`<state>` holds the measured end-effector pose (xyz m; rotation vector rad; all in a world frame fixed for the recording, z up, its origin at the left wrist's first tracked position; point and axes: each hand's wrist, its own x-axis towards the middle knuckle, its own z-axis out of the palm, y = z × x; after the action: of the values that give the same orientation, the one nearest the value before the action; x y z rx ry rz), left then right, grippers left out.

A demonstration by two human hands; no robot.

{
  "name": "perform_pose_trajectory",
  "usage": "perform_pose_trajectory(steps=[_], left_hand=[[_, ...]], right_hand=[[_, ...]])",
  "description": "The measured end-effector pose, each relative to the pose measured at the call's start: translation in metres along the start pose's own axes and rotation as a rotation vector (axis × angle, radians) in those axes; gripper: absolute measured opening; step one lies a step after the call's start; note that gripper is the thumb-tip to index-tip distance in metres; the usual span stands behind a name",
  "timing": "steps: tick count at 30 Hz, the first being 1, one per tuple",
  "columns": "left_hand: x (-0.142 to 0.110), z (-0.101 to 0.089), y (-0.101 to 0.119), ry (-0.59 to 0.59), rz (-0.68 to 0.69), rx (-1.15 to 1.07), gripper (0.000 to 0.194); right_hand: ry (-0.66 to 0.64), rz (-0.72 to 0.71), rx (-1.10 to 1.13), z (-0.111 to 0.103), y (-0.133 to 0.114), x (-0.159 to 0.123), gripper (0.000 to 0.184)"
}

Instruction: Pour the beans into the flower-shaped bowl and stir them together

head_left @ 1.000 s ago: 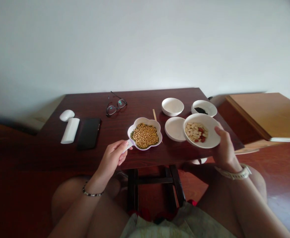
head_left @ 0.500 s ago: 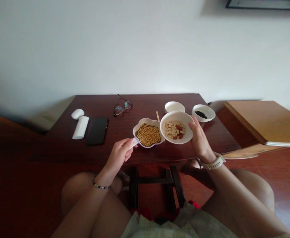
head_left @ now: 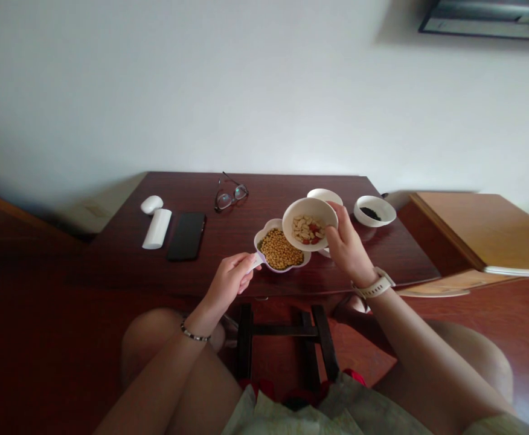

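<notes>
The white ceramic bowl (head_left: 310, 225) has a smooth glazed wall and a round rim. It contains pale split nuts (head_left: 303, 228) mixed with red pieces (head_left: 313, 229). The bowl is tilted, with its opening turned toward the wearer, and is gripped at the side by the right hand (head_left: 346, 244), whose fingers are curled around the rim. The bowl is positioned over the flower-shaped dish (head_left: 301, 260) and overlaps its right part in view; contact between the two cannot be determined.

The dish has a scalloped, lilac-edged rim and contains round yellow beans (head_left: 279, 251). The left hand (head_left: 230, 281) is closed around its short white handle (head_left: 258, 261).

A second white bowl (head_left: 325, 195) stands behind the raised bowl on the dark wood surface (head_left: 264, 199). A small white bowl (head_left: 374, 211) holding dark flakes stands to its right. Eyeglasses (head_left: 231, 194), a black phone (head_left: 186, 236) and a white cylinder (head_left: 156, 228) lie to the left.
</notes>
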<state>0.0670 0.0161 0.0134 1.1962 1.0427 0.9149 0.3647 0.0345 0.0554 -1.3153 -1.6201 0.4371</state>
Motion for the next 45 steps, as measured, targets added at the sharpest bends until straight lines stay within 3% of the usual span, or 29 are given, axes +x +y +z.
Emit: perform_pose_trajectory(steps=[8,21,31,38,45], left_hand=[[-0.002,0.000,0.002,0.012,0.009,-0.014,0.049],[-0.002,-0.004,-0.002,0.004,0.035,-0.029,0.047],[-0.003,-0.003,0.002,0.005,0.028,-0.033,0.047],[-0.004,-0.004,0.001,0.003,0.002,-0.052,0.046],[-0.003,-0.006,0.003,0.040,-0.015,-0.045,0.047]], right_hand=[[-0.075,-0.096,-0.113,0.015,-0.012,0.004,0.049],[-0.124,-0.203,-0.277,0.030,-0.030,-0.002,0.062],[-0.136,-0.292,-0.396,0.030,-0.033,-0.003,0.072],[-0.049,-0.311,-0.480,0.023,-0.026,0.001,0.074],[0.063,-0.269,-0.329,0.008,-0.025,-0.001,0.069]])
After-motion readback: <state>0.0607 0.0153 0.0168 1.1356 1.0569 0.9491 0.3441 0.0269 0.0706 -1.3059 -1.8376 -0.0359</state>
